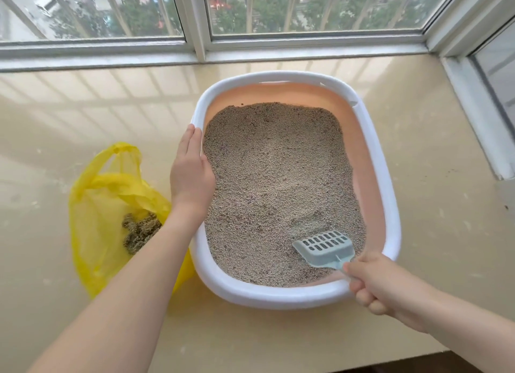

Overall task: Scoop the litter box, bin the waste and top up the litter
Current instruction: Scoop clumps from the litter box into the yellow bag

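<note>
A litter box with a white rim [278, 77] and pink inner wall stands on a beige stone sill, filled with grey-beige litter [278, 177]. My left hand [192, 172] rests flat with straight fingers on the box's left rim. My right hand [381, 286] grips the handle of a pale blue slotted scoop [324, 248], whose head lies on the litter in the near right corner. To the left of the box, an open yellow plastic bag [103, 205] holds dark clumps of waste [139, 232].
The sill [432, 149] runs back to a window frame [200, 46] and to a side window at the right. The sill's near edge [362, 363] drops off at the bottom right. A few dark specks lie on the sill at the far right.
</note>
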A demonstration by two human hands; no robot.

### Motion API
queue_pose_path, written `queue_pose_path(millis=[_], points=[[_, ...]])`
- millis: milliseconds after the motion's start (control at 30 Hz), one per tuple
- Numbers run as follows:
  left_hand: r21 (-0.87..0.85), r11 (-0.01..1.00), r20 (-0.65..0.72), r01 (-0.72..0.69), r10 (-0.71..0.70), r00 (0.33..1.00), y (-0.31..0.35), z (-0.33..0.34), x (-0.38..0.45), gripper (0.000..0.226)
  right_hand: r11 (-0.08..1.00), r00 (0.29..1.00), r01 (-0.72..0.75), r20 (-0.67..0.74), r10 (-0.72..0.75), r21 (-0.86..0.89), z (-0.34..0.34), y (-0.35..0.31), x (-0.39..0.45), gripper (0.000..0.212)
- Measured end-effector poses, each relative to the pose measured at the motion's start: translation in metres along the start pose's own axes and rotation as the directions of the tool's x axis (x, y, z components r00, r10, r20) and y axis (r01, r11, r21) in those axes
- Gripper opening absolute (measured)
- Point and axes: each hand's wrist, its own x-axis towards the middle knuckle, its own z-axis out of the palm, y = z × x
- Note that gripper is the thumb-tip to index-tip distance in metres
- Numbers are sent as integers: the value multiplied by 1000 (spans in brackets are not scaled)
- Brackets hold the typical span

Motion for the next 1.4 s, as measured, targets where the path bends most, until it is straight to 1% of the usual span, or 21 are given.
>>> queue_pose_path(millis=[100, 233, 300, 367, 400, 500, 567, 600, 633, 700, 767, 833, 900, 933, 1000, 1033, 1067, 1167, 1267, 1333, 1400], points=[[15, 1000, 2, 2, -2, 1000, 0, 0, 0, 49, 998, 998, 52, 32, -51, -31, 0, -9, -1, 25], [28, 1000, 17, -3, 3, 1000, 1, -1, 0, 50, 973, 985, 161, 93, -147, -165, 26, -25, 17, 23], [43, 999, 18, 5, -6, 1000, 1, -1, 0, 51, 933, 972, 229, 108, -207, -277, 42, -31, 33, 17], [52, 999, 21, 13, -14, 1000, 2, -1, -1, 52, 875, 959, 282, 115, -257, -395, 51, -34, 47, 17], [54, 998, 23, 13, -14, 1000, 3, -2, -2, 52, 856, 955, 296, 128, -267, -425, 52, -34, 51, 18], [58, 998, 32, 11, -13, 999, 2, -2, -2, 53, 856, 953, 303, 131, -274, -419, 39, -34, 54, 17], [60, 998, 34, 14, -16, 999, 3, -2, -2, 52, 853, 943, 332, 104, -317, -403, 19, -36, 51, 16], [60, 998, 34, 16, -18, 999, 4, -3, -2, 52, 816, 923, 370, 78, -376, -445, 8, -38, 50, 17], [61, 998, 34, 17, -19, 999, 5, -3, -2, 51, 747, 889, 411, 50, -455, -523, -3, -39, 49, 19], [62, 998, 29, 19, -21, 999, 9, -6, -6, 50, 564, 786, 455, 13, -618, -689, -20, -42, 45, 28], [67, 998, 31, 14, -17, 999, 12, -9, -15, 49, 415, 691, 434, 0, -723, -800, -29, -45, 42, 38], [73, 997, 45, 0, -3, 999, 15, -12, -31, 50, 305, 627, 384, 5, -779, -872, -34, -49, 41, 43], [66, 998, 61, -15, 11, 998, 18, -14, -51, 51, 194, 575, 363, 55, -816, -911, -37, -50, 47, 40], [62, 998, 70, -16, 12, 997, 19, -16, -62, 51, 122, 531, 387, 112, -840, -914, -38, -49, 52, 32], [52, 999, 71, -16, 12, 997, 19, -19, -81, 53, -70, 386, 422, 249, -888, -904, -36, -47, 62, 11], [41, 999, 64, -14, 11, 998, 18, -19, -89, 53, -149, 336, 411, 301, -892, -899, -34, -44, 66, 10], [27, 1000, 57, -11, 10, 998, 17, -18, -95, 54, -200, 317, 402, 341, -885, -893, -31, -40, 69, 14], [3, 1000, 33, -3, 3, 999, 15, -15, -101, 55, -259, 289, 406, 392, -873, -876, -21, -36, 74, 18], [-7, 1000, 7, 7, -7, 1000, 15, -14, -100, 52, -278, 292, 399, 408, -865, -874, -6, -34, 79, 20], [-15, 1000, -3, 4, -4, 1000, 15, -14, -100, 51, -261, 311, 427, 412, -857, -866, 4, -33, 83, 18], [-19, 1000, -8, 0, -1, 1000, 14, -13, -100, 50, -198, 350, 460, 382, -855, -865, 9, -30, 87, 13]])
